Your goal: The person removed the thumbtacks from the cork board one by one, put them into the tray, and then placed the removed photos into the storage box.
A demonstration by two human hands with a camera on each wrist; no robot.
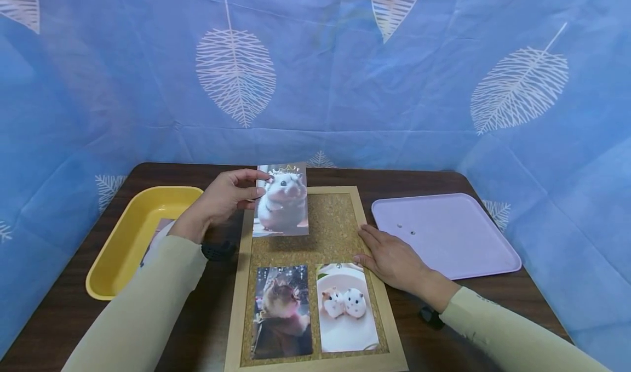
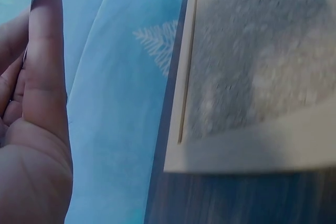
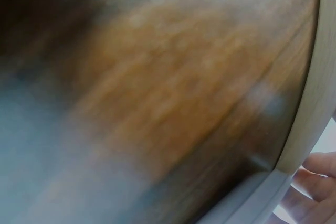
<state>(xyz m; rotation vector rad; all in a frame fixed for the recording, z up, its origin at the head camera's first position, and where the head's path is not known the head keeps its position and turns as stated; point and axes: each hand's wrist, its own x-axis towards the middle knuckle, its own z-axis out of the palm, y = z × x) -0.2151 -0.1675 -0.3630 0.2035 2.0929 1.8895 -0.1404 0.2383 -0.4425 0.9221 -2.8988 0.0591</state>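
Observation:
My left hand (image 1: 224, 196) pinches a photo card (image 1: 283, 210) of a white hamster with a crown, near its upper left edge. The card is above the upper left part of a wood-framed corkboard (image 1: 340, 218). In the left wrist view, the thumb side of the left hand (image 2: 44, 108) stands to the left of the board, with only a sliver of card visible. My right hand (image 1: 394, 257) rests on the right side of the frame, fingers fairly straight. Two photos lie on the lower board: a dark hamster picture (image 1: 282, 312) and one with two hamsters (image 1: 347, 312).
A yellow tray (image 1: 110, 240) stands on the left, with a photo (image 1: 160, 232) inside it, partly hidden by the left arm. To the right lies a lilac tray (image 1: 453, 235) bearing two tiny pins (image 1: 412, 233). The dark wooden table (image 1: 207, 312) meets a blue leaf-patterned cloth (image 1: 320, 87) behind.

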